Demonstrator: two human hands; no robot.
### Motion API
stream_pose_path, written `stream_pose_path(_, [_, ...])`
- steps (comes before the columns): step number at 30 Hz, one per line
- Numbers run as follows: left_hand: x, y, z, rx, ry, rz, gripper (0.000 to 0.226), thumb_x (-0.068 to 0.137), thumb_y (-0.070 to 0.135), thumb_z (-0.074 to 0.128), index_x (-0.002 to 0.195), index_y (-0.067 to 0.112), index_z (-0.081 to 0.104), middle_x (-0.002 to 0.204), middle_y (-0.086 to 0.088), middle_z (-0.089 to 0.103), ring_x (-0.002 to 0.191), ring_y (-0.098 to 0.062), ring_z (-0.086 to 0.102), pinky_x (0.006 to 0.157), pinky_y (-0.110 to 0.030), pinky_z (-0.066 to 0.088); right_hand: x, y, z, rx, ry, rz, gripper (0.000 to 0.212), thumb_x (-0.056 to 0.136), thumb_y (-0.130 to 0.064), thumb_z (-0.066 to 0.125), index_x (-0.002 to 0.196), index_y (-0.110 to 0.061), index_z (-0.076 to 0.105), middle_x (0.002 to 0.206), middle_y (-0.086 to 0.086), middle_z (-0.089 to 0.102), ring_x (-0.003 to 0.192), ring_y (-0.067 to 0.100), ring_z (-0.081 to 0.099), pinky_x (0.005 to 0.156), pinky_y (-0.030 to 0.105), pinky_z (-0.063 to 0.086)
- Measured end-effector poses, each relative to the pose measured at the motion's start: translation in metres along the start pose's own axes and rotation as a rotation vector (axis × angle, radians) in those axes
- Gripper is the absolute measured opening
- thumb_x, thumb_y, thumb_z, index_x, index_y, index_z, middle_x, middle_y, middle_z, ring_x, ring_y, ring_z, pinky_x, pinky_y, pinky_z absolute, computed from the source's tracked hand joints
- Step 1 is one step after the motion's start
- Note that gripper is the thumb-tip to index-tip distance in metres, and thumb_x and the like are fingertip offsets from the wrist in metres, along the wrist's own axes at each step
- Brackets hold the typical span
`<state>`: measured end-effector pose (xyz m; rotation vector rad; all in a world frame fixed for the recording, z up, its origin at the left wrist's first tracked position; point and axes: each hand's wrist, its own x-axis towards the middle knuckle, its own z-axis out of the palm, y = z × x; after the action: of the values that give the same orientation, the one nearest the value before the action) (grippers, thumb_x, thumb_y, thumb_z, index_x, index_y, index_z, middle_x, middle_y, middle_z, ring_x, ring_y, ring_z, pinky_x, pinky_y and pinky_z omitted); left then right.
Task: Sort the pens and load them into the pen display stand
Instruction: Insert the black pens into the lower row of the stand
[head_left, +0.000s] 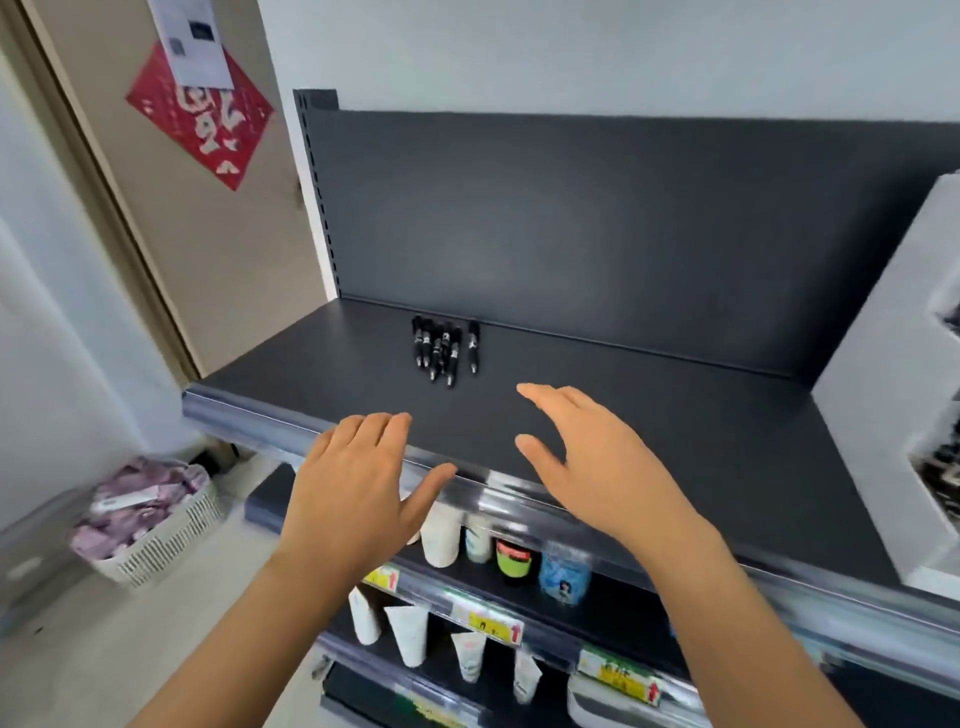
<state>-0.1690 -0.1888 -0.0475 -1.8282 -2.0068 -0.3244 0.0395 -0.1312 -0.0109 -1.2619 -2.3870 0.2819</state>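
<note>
You're standing in a shop: dark retail shelving (597, 415) with yellow price tags (491, 623) on its rails, toiletry tubes (410, 634) stocked below.

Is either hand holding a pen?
No, the left hand and right hand are both open and empty, while the pens lie on the shelf.

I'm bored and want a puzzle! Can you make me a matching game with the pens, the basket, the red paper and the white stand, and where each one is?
Things:
1. pens
2. basket
3. red paper
4. pen display stand

Places:
A. stuck on the door
B. right end of the top shelf
C. down on the floor, at the left
D. bunched near the back of the top shelf

Pairs: 1-D, 2-C, 3-A, 4-B
</note>
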Motion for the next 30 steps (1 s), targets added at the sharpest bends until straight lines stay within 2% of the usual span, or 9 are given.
stream_pose_path(2, [0.015,-0.028,0.011,-0.026,-0.02,0.02,0.067,0.087,0.065,0.035,0.111,0.011,0.065,0.102,-0.003,0.07,0.095,-0.025,0.066,0.081,-0.037,0.053,0.025,-0.016,0.016,0.01,-0.019,0.03,0.05,0.099,-0.039,0.044,0.146,-0.031,0.03,0.137,-0.009,0.045,0.084,0.007,0.044,0.085,0.026,0.045])
stream_pose_path(5, [0.039,-0.057,0.026,-0.083,-0.051,0.055,0.068,0.087,0.066,0.033,0.113,0.011,0.064,0.104,-0.004,0.069,0.097,-0.026,0.065,0.082,-0.039,0.052,0.056,-0.032,0.033,0.011,-0.045,0.079,0.049,0.097,-0.04,0.047,0.144,-0.03,0.034,0.135,-0.008,0.047,0.109,0.011,0.052,0.09,0.028,0.044])
stream_pose_path(7, [0.057,-0.068,0.037,-0.105,-0.054,0.069,0.068,0.087,0.065,0.033,0.114,0.011,0.063,0.106,-0.004,0.069,0.098,-0.026,0.065,0.083,-0.039,0.051,0.077,-0.036,0.041,-0.003,-0.061,0.117,0.049,0.097,-0.041,0.048,0.143,-0.03,0.036,0.134,-0.008,0.049,0.116,0.013,0.051,0.091,0.028,0.044])
stream_pose_path(14, [0.129,-0.084,0.074,-0.156,-0.091,0.087,0.071,0.087,0.066,0.029,0.116,0.01,0.061,0.108,-0.007,0.067,0.101,-0.029,0.062,0.085,-0.04,0.048,0.163,-0.03,0.073,-0.046,0.079,0.332,0.048,0.092,-0.042,0.054,0.134,-0.019,0.047,0.123,0.0,0.058,0.111,0.021,0.057,0.083,0.031,0.044])
stream_pose_path(17, [0.162,-0.085,0.087,-0.144,-0.115,0.078,0.071,0.087,0.064,0.024,0.116,0.01,0.06,0.109,-0.008,0.067,0.102,-0.03,0.06,0.086,-0.04,0.046,0.205,-0.021,0.089,-0.075,0.028,0.448,0.046,0.09,-0.044,0.055,0.122,-0.011,0.051,0.116,0.008,0.06,0.107,0.028,0.057,0.075,0.032,0.041])
stream_pose_path(20, [0.201,-0.087,0.097,-0.165,-0.119,0.043,0.07,0.089,0.061,0.02,0.119,0.01,0.057,0.113,-0.009,0.065,0.106,-0.031,0.057,0.088,-0.04,0.043,0.241,-0.012,0.103,-0.074,-0.041,0.547,0.047,0.088,-0.043,0.056,0.118,-0.007,0.051,0.12,0.011,0.056,0.111,0.032,0.055,0.074,0.032,0.04])
stream_pose_path(24, [0.243,-0.082,0.108,-0.182,-0.133,0.079,0.057,0.096,0.054,0.033,0.129,0.011,0.05,0.125,-0.008,0.058,0.117,-0.029,0.05,0.095,-0.039,0.037,0.262,-0.006,0.11,-0.047,-0.084,0.605,0.042,0.084,-0.037,0.06,0.111,-0.006,0.052,0.111,0.011,0.061,0.106,0.032,0.058,0.069,0.029,0.04])
stream_pose_path(27, [0.266,-0.076,0.122,-0.227,-0.113,0.128,0.056,0.096,0.053,0.034,0.125,0.01,0.054,0.12,-0.008,0.061,0.112,-0.029,0.053,0.093,-0.04,0.04,0.265,-0.002,0.113,-0.106,-0.115,0.59,0.03,0.09,-0.026,0.056,0.106,-0.002,0.049,0.106,0.015,0.063,0.102,0.034,0.06,0.064,0.03,0.039])
stream_pose_path(30, [0.271,-0.071,0.136,-0.384,-0.092,0.139,0.053,0.095,0.051,0.038,0.12,0.01,0.058,0.113,-0.006,0.065,0.106,-0.028,0.058,0.089,-0.039,0.044,0.263,0.004,0.117,-0.117,-0.104,0.53,0.017,0.097,-0.022,0.046,0.095,-0.005,0.042,0.1,0.016,0.063,0.094,0.033,0.061,0.056,0.029,0.035])
